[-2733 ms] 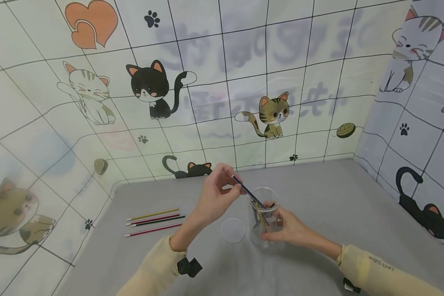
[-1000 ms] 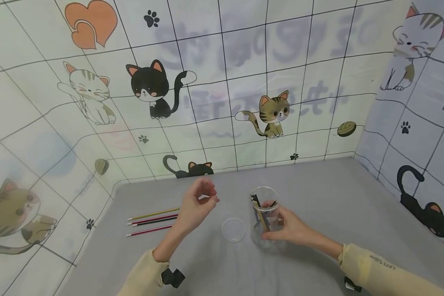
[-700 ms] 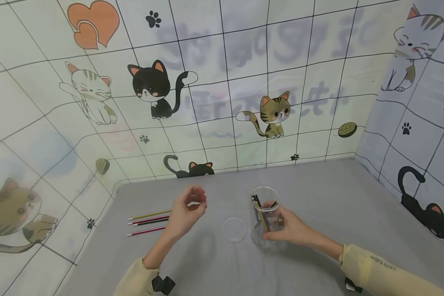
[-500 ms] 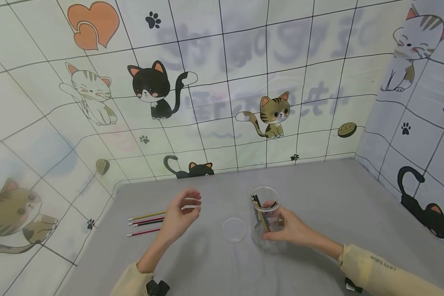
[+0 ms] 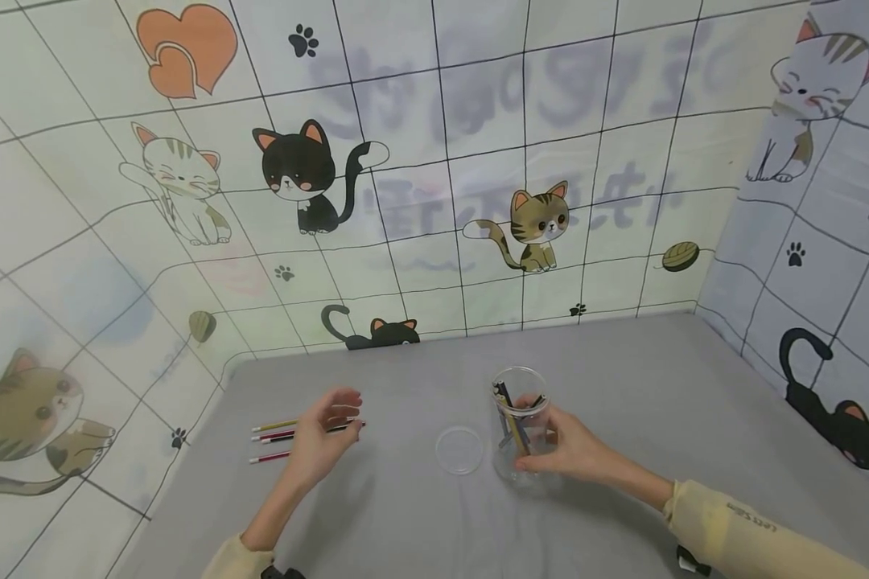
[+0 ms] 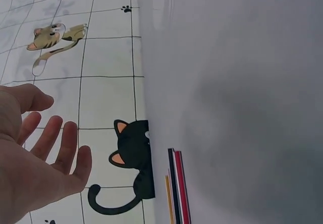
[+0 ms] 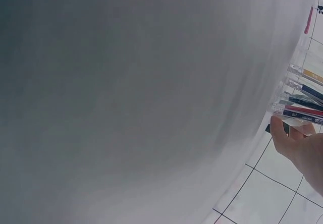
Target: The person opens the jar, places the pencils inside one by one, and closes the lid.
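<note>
My right hand (image 5: pixel 575 446) holds a clear jar (image 5: pixel 503 468) upright by its side, the thumb in front of the wall. Several pencils (image 5: pixel 512 424), dark ones and a yellow one among them, lean inside it. In the right wrist view the right hand (image 7: pixel 303 151) is at the edge, beside the pencils (image 7: pixel 308 102) seen through the jar. My left hand (image 5: pixel 319 442) hovers with relaxed fingers over several loose pencils (image 5: pixel 271 438), yellow, red and black, partly covering them. The left wrist view shows that left hand (image 6: pixel 45 168) holding nothing, apart from the pencils (image 6: pixel 179 188).
A round clear lid (image 5: pixel 459 450) lies flat on the grey tabletop (image 5: pixel 623 362), just left of the jar. Cat-printed cloth walls (image 5: pixel 434 161) enclose the table at the back and on both sides.
My left hand let go of a dark pencil at the jar, then moved left and down to the loose pencils, its fingers spreading. The right hand still holds the jar in place.
</note>
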{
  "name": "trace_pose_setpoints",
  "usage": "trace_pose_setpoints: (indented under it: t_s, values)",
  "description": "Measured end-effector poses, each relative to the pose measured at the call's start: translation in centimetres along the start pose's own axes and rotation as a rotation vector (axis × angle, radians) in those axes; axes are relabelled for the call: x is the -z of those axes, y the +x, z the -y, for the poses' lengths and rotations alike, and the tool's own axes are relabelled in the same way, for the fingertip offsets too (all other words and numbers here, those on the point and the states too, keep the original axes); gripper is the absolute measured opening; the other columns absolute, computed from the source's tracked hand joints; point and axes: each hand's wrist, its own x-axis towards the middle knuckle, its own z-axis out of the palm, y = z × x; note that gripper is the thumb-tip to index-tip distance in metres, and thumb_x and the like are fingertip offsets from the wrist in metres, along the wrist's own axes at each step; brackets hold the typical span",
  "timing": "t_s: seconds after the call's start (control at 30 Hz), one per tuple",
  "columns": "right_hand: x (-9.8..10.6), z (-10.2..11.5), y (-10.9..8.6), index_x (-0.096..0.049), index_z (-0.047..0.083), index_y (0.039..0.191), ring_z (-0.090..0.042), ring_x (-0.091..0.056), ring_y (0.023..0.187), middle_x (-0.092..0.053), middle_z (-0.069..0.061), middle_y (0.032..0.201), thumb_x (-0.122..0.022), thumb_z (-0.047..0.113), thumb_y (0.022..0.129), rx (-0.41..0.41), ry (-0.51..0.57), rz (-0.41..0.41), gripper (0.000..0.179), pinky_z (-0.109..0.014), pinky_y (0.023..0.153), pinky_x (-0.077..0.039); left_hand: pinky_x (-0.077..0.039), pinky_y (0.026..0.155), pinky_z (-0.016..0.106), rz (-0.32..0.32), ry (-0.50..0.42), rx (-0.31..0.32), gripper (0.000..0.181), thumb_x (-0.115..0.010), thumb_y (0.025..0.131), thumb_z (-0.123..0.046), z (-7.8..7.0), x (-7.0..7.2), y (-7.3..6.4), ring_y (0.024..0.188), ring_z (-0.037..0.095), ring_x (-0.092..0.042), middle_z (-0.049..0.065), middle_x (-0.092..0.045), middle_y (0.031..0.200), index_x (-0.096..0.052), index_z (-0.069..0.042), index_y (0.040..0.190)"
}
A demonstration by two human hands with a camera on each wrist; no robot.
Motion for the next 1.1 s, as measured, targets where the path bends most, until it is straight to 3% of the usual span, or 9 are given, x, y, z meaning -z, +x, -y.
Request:
trace_pose_setpoints:
  t_s: [0.23, 0.47, 0.73, 1.1]
  values:
    - [0.0, -0.1, -0.2, -0.047, -0.005, 0.138, -0.021, -0.06, 0.109, -0.052, -0.023, 0.136, -0.088, 0.013, 0.076, -0.003, 0.002, 0.004, 0.077, -0.043, 0.085, -0.053, -0.052, 0.089, 0.054, -0.011, 0.05, 0.039, 0.039, -0.069, 0.081, 0.017, 1.5, 0.9, -0.5, 0.097, 0.031, -0.067, 0.009, -0.068, 0.106, -0.065, -0.005, 0.113]
    - [0.0, -0.2, -0.2, -0.046, -0.005, 0.139, -0.022, -0.06, 0.109, -0.052, -0.023, 0.137, -0.088, 0.014, 0.076, -0.009, -0.001, -0.002, 0.078, -0.042, 0.085, -0.053, -0.054, 0.09, 0.045, -0.01, 0.065, 0.085, 0.037, -0.069, 0.081, 0.017, 2.6, 1.6, -0.4, 0.098, 0.03, -0.066, 0.007, -0.069, 0.106, -0.065, -0.004, 0.112]
    - [0.0, 0.0, -0.2, -0.047, -0.003, 0.139, -0.023, -0.06, 0.107, -0.053, -0.022, 0.137, -0.088, 0.015, 0.076, -0.007, -0.008, -0.002, 0.077, -0.04, 0.084, -0.053, -0.051, 0.091, 0.054, -0.016, 0.052, 0.097, 0.032, -0.071, 0.081, 0.015, 3.9, 2.1, -0.7, 0.099, 0.038, -0.066, 0.011, -0.068, 0.103, -0.065, 0.0, 0.109]
    - [0.0, 0.0, -0.2, -0.047, -0.005, 0.139, -0.028, -0.06, 0.108, -0.054, -0.022, 0.136, -0.088, 0.014, 0.075, -0.004, -0.012, 0.0, 0.078, -0.041, 0.084, -0.053, -0.049, 0.091, 0.057, -0.034, 0.133, 0.174, 0.028, -0.072, 0.081, 0.013, 5.5, 2.5, -1.2, 0.097, 0.035, -0.067, 0.018, -0.07, 0.101, -0.068, -0.001, 0.105]
